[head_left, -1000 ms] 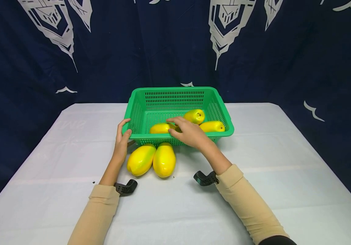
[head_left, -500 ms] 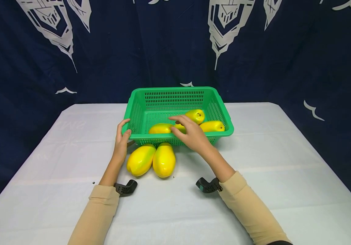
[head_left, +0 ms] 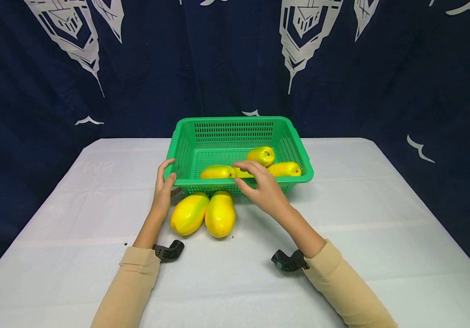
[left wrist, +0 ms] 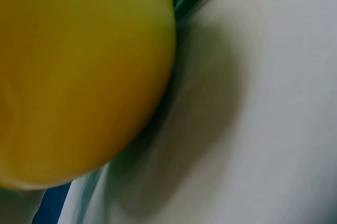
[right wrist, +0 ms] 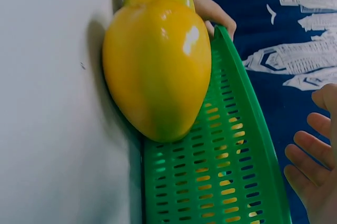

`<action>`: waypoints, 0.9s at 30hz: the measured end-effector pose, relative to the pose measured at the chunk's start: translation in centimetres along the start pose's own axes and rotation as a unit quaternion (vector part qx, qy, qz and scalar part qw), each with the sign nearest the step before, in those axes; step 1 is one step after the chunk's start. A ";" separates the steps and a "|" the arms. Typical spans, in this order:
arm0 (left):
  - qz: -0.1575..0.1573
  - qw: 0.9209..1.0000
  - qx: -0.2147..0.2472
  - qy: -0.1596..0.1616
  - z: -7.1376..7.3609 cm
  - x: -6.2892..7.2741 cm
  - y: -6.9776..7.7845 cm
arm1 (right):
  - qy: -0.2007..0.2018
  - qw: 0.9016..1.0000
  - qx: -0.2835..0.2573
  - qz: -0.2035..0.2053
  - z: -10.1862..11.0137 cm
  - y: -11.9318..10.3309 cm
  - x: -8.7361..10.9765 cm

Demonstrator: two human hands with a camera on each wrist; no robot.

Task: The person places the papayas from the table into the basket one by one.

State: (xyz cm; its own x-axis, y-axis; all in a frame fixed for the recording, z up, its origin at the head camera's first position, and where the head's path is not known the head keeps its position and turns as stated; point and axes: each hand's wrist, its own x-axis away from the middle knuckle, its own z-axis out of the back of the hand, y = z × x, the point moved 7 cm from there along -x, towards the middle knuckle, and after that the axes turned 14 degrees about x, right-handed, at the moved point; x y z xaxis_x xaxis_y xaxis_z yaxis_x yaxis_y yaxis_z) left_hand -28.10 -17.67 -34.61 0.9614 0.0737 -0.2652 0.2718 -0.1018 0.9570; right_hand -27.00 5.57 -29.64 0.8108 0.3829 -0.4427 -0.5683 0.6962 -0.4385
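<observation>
A green plastic basket (head_left: 235, 181) with slotted walls stands at the table's far side. My left hand (head_left: 163, 191) grips its front left corner, thumb outside and fingers at the rim. Several yellow papayas lie inside, including a left one (head_left: 217, 171), a right one (head_left: 285, 169) and one behind (head_left: 260, 156). My right hand (head_left: 265, 189) hovers over the front rim, fingers spread and slightly bent, holding nothing; it partly hides another papaya (head_left: 242, 173). Two papayas, one left (head_left: 189, 214) and one right (head_left: 220, 215), lie side by side before the basket.
A white cloth (head_left: 235, 282) covers the table. Behind it hangs a dark blue curtain (head_left: 235, 59) with white prints. Black cameras are strapped to the left wrist (head_left: 169, 251) and right wrist (head_left: 290, 261).
My right hand has let go of a papaya inside the basket and drawn back toward the right and the front rim. The left hand and basket have stayed put.
</observation>
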 end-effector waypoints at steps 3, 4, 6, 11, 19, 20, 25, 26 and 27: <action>-0.002 1.000 -0.003 0.001 0.0 0.0 0.0 | 0.003 1.000 0.008 0.004 0.1 -0.4 0.8; -0.003 1.000 -0.004 0.001 0.0 0.0 0.0 | 0.003 1.000 0.011 0.006 0.2 -0.5 1.1; -0.003 1.000 -0.005 0.001 0.0 0.0 0.0 | 0.004 1.000 0.015 0.009 0.1 -0.7 1.7; 0.000 1.000 -0.008 0.003 0.1 0.1 0.0 | -0.004 1.000 0.020 0.018 -0.2 -1.4 3.0; 0.000 1.000 -0.005 0.005 0.1 0.0 0.1 | -0.032 0.998 0.032 0.038 -1.7 -2.2 4.2; -0.001 1.000 -0.006 0.005 0.1 0.0 0.1 | -0.037 0.998 0.034 0.038 -2.0 -2.3 4.3; -0.002 1.000 -0.009 0.002 0.0 0.0 0.1 | -0.076 0.995 0.058 0.039 -3.7 -2.6 4.8; -0.001 1.000 -0.009 0.002 0.0 0.0 0.1 | -0.084 0.993 0.065 0.041 -4.1 -2.6 4.9; -0.002 1.000 -0.008 0.001 0.0 0.0 0.1 | -0.093 0.992 0.070 0.043 -4.5 -2.6 5.0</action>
State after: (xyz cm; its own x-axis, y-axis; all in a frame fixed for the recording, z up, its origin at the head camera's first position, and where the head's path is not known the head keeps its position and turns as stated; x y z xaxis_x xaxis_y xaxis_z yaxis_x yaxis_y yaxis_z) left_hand -28.06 -17.69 -34.55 0.9605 0.0753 -0.2679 0.2739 -0.0852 0.9580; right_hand -22.04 2.95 -34.21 0.7800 0.5400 -0.3163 -0.6211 0.7295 -0.2863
